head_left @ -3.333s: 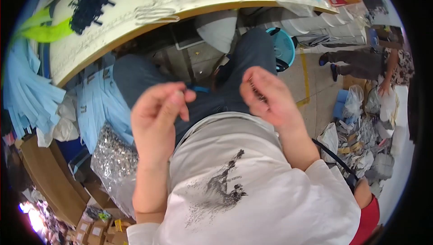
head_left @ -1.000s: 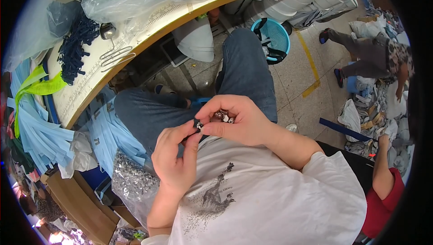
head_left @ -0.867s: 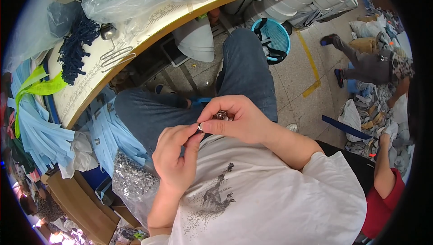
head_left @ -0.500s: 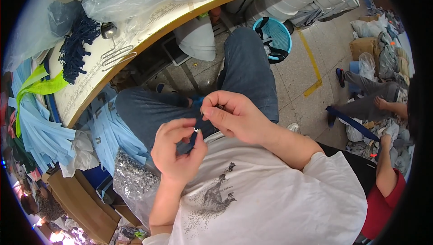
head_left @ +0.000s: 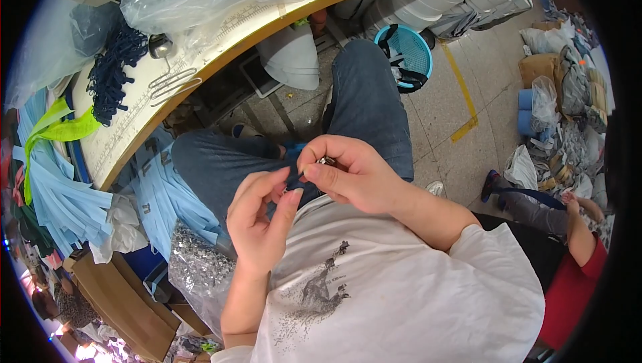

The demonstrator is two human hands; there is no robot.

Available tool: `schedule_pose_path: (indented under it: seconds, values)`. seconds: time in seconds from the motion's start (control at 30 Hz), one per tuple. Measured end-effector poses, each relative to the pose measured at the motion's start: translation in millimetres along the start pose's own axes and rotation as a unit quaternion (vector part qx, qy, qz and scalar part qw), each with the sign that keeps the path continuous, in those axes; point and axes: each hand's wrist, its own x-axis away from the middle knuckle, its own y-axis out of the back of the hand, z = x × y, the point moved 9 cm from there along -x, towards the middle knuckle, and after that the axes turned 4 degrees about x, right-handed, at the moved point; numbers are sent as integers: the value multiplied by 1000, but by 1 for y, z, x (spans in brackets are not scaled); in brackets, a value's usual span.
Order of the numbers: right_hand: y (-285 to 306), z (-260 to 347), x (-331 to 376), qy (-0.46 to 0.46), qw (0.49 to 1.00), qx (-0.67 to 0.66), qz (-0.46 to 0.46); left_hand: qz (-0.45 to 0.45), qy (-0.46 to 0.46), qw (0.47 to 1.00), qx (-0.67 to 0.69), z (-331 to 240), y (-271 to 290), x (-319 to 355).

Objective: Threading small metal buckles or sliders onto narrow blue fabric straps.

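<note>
Above my lap, my two hands are close together with fingertips almost meeting. My right hand (head_left: pixel 351 174) is closed, its thumb and fingers bent round a small shiny metal piece (head_left: pixel 326 160). What kind of piece it is stays too small to tell. Just left of it and a little lower, my left hand (head_left: pixel 259 219) has thumb and forefinger brought near each other in a pinch. A tiny pale bit shows at those fingertips, but I cannot make it out.
A curved-looking white table (head_left: pixel 224 45) carries navy cords (head_left: pixel 115 72), a bent wire holder (head_left: pixel 174 85) and clear plastic. Light blue strips (head_left: pixel 67 192) hang at left, near a bag of small shiny pieces (head_left: pixel 197 269). A blue basket (head_left: pixel 408 52) stands ahead; a red-sleeved person (head_left: pixel 582 283) sits at right.
My left thumb and forefinger have shifted slightly, and the silver bit between them shows less. More metal shows in my right hand. At right, the co-worker's hands and dark blue strip have moved.
</note>
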Motion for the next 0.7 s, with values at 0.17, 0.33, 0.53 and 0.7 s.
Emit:
schedule_pose_path:
  seconds: [0.17, 0.33, 0.53, 0.7]
  values:
    - [-3, 7, 1, 53, 997, 49, 20, 37, -15, 999, -11, -1, -1, -1]
    - [-1, 9, 1, 61, 996, 69, 13, 29, -4, 999, 15, 1, 0, 0]
    - [0, 11, 0, 90, 989, 113, 9, 23, -19, 1000, 8, -3, 1, 1]
    - [3, 18, 1, 117, 972, 203, -1, 30, -20, 999, -10, -2, 1, 1]
